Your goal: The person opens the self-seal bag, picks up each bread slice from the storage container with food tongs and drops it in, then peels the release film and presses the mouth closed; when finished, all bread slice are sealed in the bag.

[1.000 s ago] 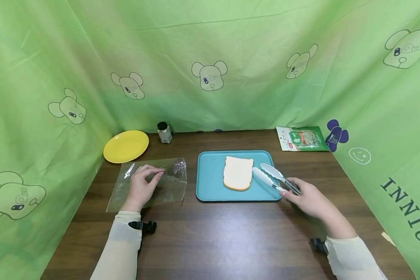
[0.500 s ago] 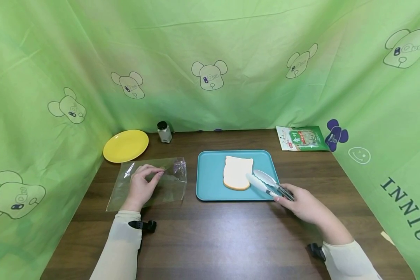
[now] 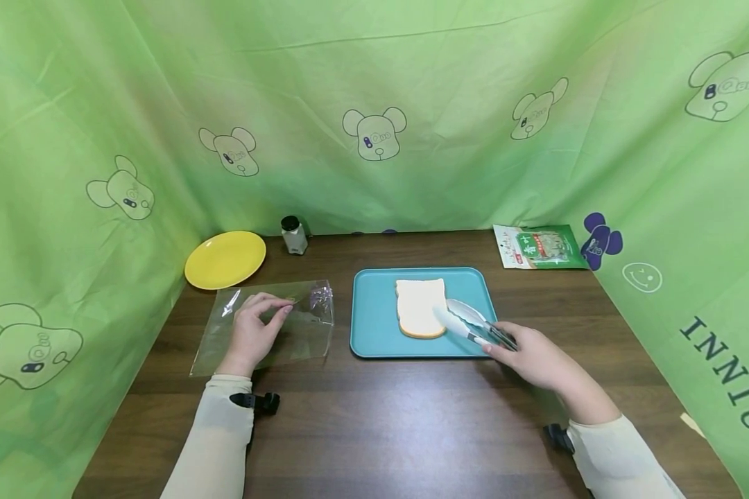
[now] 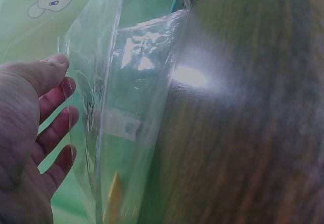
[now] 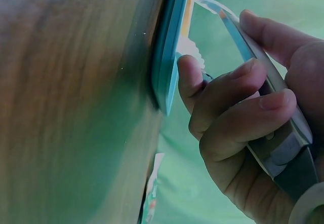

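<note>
The left hand point(image 3: 252, 333) grasps the clear bag point(image 3: 302, 339), pinching its film between thumb and fingertips; in the left wrist view the other fingers are spread along the film, which is creased and shiny. The bag lies on the left part of the table point(image 3: 374, 430), partly beneath the hand.

The right hand point(image 3: 539, 357) grips the tongs point(image 3: 468, 313), with thumb and fingers wrapped around their metal handles. Their 2 tips are pale and stand a little apart. They point left over the tray point(image 3: 374, 315) and reach the right edge of the bread point(image 3: 421, 305), where the nearer tip overlaps the slice in the head view. I cannot tell whether the bread is pinched between them.

The bread, 1 white slice with an orange-brown crust, lies flat on the blue tray, slightly right of its middle. The tray sits between the 2 hands.

At the table's far left is a yellow plate point(image 3: 225, 260), just behind the bag. Right of the plate a small jar point(image 3: 295, 240) with a black lid stands upright. A green and white packet point(image 3: 543, 247) lies at the far right, near the green curtain point(image 3: 374, 197).
</note>
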The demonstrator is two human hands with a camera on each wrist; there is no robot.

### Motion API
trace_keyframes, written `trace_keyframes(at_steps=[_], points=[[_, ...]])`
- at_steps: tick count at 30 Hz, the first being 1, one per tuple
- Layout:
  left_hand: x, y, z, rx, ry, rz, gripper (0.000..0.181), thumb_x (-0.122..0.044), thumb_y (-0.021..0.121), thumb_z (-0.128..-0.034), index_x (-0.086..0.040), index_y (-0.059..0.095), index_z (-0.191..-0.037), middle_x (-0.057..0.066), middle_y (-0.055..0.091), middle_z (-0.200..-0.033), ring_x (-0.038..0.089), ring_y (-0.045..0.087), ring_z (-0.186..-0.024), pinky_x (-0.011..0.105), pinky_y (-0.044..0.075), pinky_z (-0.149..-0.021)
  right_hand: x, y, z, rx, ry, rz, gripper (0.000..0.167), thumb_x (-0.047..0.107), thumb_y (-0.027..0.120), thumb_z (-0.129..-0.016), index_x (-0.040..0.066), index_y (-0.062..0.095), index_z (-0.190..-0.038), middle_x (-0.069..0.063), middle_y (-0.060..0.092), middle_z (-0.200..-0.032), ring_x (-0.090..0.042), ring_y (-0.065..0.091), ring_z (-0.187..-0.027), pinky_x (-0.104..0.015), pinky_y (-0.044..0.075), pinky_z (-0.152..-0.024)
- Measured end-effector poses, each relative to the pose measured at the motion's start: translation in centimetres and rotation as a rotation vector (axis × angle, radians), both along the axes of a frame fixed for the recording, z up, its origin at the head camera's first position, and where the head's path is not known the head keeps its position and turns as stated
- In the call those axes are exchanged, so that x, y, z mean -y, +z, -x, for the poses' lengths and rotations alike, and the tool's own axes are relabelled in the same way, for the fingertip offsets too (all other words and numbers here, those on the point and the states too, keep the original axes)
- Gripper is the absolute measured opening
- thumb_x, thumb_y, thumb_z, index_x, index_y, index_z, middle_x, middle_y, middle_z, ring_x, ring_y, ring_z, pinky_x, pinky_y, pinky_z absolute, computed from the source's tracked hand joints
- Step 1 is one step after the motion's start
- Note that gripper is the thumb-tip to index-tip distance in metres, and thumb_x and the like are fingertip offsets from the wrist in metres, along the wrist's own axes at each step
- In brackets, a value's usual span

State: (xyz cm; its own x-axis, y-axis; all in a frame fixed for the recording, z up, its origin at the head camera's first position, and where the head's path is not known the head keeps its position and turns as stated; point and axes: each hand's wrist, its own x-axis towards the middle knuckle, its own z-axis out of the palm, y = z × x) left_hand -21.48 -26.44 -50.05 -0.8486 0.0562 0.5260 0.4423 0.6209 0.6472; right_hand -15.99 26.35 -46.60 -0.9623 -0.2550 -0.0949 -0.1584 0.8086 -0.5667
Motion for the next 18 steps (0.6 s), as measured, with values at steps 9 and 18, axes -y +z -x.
trace_keyframes(at_steps=[9, 18], points=[[0.0, -0.1, 0.0, -0.037, 0.008, 0.017, 0.008, -0.014, 0.079, -0.0959, -0.016, 0.083, -0.103, -0.004, 0.072, -0.098, 0.020, 0.062, -0.100, 0.037, 0.047, -0.086, 0.8, 0.0, 0.9, 0.013, -0.007, -0.032, 0.075, 0.052, 0.068, -0.100, -0.006, 0.054, -0.146, -0.014, 0.065, -0.114, -0.027, 0.057, -0.097, -0.050, 0.050, -0.088], [0.1, -0.1, 0.1, -0.028, 0.004, 0.017, 0.007, -0.016, 0.080, -0.0959, -0.017, 0.083, -0.103, -0.006, 0.071, -0.098, 0.017, 0.062, -0.100, 0.036, 0.047, -0.086, 1.7, 0.1, -0.3, 0.007, -0.015, -0.050, 0.073, 0.047, 0.069, -0.100, -0.009, 0.053, -0.145, -0.021, 0.068, -0.123, -0.029, 0.063, -0.104, -0.058, 0.052, -0.093]])
